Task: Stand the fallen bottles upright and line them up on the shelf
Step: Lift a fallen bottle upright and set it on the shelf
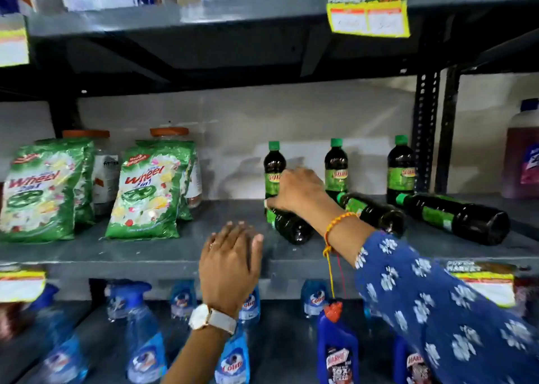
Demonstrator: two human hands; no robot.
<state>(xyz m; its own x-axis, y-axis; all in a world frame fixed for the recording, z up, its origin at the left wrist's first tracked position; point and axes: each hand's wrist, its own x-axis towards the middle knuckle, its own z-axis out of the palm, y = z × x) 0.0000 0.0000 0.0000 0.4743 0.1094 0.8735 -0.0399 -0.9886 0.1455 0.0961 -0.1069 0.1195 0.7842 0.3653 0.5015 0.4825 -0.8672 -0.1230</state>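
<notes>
Your right hand grips the fallen bottle at its neck. Your left hand, at 7 o'clock from it, rests flat and empty on the shelf.

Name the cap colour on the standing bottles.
Green caps on dark standing bottles, clearest in the head view.

The right hand comes out of a blue sleeve printed with small white flowers — above the cuff, an orange-and-yellow thread band with loose ends. Beside that sleeve, the left hand wears a pale watch and a thin ring.
</notes>
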